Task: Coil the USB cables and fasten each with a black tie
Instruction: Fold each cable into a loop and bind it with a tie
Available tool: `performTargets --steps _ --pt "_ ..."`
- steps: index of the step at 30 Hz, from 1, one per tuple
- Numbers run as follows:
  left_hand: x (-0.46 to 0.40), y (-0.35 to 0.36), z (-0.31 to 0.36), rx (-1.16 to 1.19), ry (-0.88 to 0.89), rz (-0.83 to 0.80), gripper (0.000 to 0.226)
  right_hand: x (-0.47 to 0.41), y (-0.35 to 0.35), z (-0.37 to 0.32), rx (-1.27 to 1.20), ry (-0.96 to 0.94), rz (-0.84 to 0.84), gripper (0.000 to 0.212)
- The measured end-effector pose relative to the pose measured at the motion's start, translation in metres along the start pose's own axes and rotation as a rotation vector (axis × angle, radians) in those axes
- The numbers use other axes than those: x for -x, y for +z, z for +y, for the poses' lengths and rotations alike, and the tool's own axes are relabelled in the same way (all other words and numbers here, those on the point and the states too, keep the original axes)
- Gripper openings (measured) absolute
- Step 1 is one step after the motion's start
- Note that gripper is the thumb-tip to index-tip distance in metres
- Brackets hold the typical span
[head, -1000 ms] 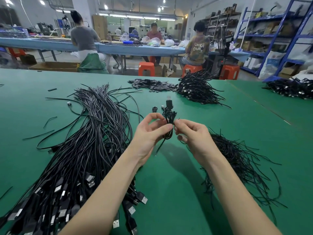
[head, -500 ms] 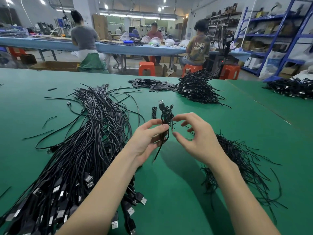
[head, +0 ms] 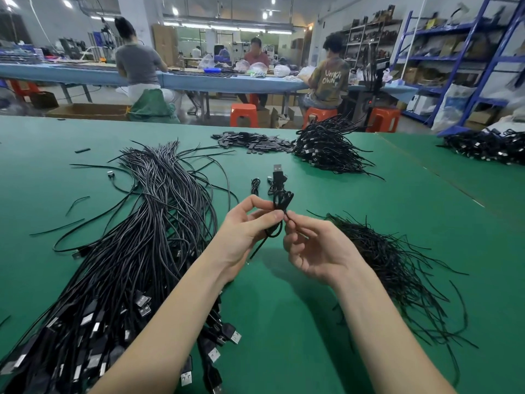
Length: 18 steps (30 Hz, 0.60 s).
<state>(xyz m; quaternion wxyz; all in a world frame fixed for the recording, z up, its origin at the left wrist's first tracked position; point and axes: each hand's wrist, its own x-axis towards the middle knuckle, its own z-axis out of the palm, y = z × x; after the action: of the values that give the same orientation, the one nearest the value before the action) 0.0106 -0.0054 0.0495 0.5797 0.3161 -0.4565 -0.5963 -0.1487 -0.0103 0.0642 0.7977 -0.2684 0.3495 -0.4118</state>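
My left hand [head: 245, 234] grips a small coiled black USB cable [head: 279, 199] upright above the green table, its silver plug pointing up. My right hand [head: 315, 247] pinches a thin black tie at the coil's waist with thumb and forefinger, palm turned up. A loose tie end hangs below the coil. A big bundle of uncoiled USB cables [head: 136, 237] lies to the left, plugs toward me. A heap of loose black ties [head: 383, 251] lies to the right of my right hand.
A pile of coiled, tied cables [head: 326, 149] sits at the back centre, with small black parts [head: 252, 140] beside it. Another cable pile [head: 485, 146] lies far right. One small coil [head: 255, 186] lies on the green table [head: 284, 322]. People work at a bench behind.
My right hand has turned palm up and closed its fingertips on the tie at the coil. The coil stays upright in my left hand, its plug shifted slightly.
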Motion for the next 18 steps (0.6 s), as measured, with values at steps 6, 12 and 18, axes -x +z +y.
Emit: performTargets --steps 6,12,18 --pt "-0.002 -0.004 -0.001 0.065 -0.136 0.116 0.017 0.000 -0.016 -0.007 1.189 -0.884 0.141 0.027" --pt "-0.001 -0.006 -0.006 0.148 -0.222 0.077 0.023 -0.008 -0.023 -0.002 1.429 -1.171 0.176 0.015" --pt "0.001 -0.005 -0.015 0.142 -0.190 0.094 0.024 -0.018 -0.026 0.011 1.160 -1.117 0.192 0.011"
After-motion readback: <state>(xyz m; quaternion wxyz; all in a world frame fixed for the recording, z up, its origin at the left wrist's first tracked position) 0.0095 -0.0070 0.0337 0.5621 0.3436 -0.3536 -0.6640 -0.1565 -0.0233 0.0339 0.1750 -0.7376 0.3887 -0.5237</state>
